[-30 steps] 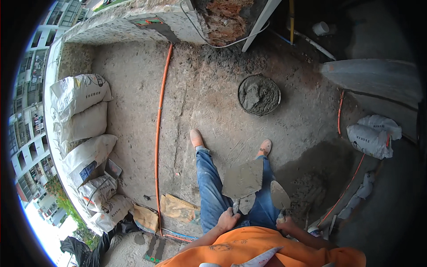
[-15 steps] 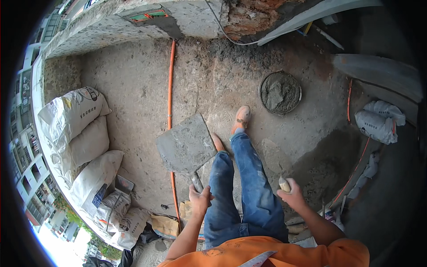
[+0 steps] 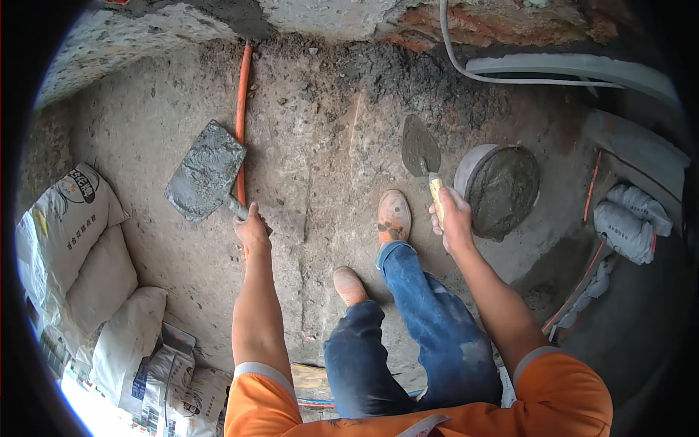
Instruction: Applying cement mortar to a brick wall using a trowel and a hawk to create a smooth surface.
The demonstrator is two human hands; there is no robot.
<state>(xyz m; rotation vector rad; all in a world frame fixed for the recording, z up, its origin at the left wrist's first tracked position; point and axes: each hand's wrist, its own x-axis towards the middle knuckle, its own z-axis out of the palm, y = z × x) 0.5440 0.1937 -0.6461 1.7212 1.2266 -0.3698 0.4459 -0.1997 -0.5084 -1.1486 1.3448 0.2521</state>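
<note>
My left hand [image 3: 253, 230] is closed around the grip of a mortar hawk [image 3: 206, 173], a flat grey plate coated with wet-looking mortar. It is held out to the left, above the floor, and overlaps an orange pipe [image 3: 243, 98] in the view. In my right hand [image 3: 454, 222] is a pointing trowel [image 3: 421, 147] with a pale wooden handle. Its leaf-shaped blade points away from me and has a grey film on it. Just right of that hand stands a round bucket [image 3: 502, 191] of grey mortar, its pale side showing on the left.
White sacks [image 3: 65, 226] are stacked along the left side. Smaller white bags [image 3: 626, 222] lie at the right. A rough wall [image 3: 145, 51] and a grey hose [image 3: 466, 69] border the far side. My shoes [image 3: 394, 215] stand on the rough concrete floor [image 3: 306, 218].
Both arms have reached forward. The hawk has swung away to the left and turned, and the trowel has come up beside the bucket with its blade now in full view. My view has shifted.
</note>
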